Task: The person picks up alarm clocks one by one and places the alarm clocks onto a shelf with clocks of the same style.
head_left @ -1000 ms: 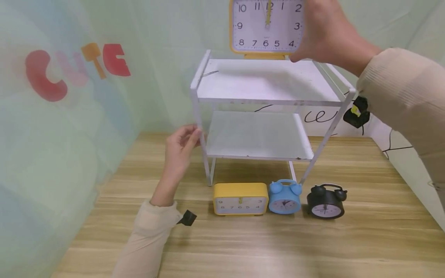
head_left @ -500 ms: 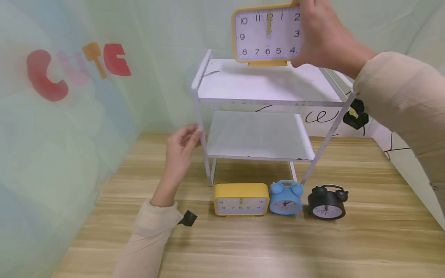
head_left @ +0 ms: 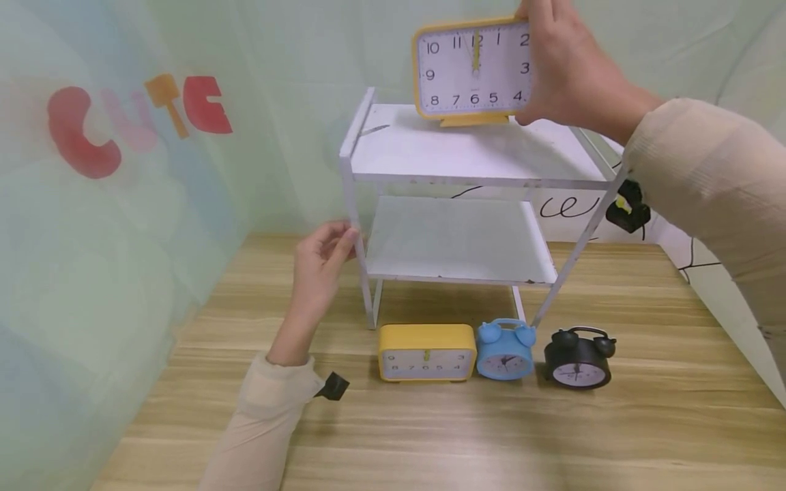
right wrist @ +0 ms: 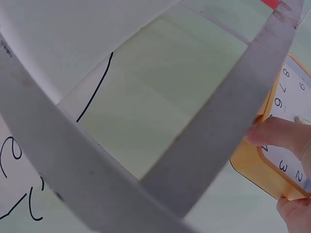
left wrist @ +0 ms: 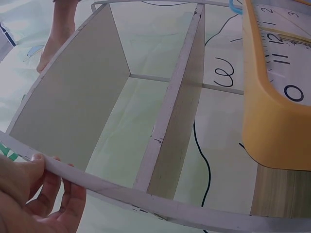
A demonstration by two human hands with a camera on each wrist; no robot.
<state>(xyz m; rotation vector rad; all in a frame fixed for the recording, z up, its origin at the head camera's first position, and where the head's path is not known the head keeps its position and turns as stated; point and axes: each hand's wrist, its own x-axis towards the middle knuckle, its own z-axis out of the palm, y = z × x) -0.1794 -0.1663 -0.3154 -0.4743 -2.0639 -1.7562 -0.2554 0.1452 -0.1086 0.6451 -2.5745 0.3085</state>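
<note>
A yellow desk clock (head_left: 475, 85) stands just over the top board of the white two-tier shelf rack (head_left: 405, 153), its face toward me and slightly tilted. My right hand (head_left: 574, 75) grips it by its right end, thumb at the lower corner. In the right wrist view, thumb and fingers wrap that end of the yellow clock (right wrist: 248, 165). Lower down, my left hand (head_left: 314, 269) pinches the rack's left front post; the left wrist view shows the thumb on the near side of the post (left wrist: 104, 184) and fingers curled behind it.
Before the rack, on the wooden table (head_left: 479, 436), stand a second yellow clock (head_left: 426, 334), a blue twin-bell alarm clock (head_left: 505, 351) and a black one (head_left: 577, 358). The rack's lower board (head_left: 454, 239) is bare. A patterned backdrop (head_left: 288, 136) closes off the back.
My right hand has lowered the yellow desk clock toward the rack's top board, and the clock has tilted a little. The left hand stays on the post.
</note>
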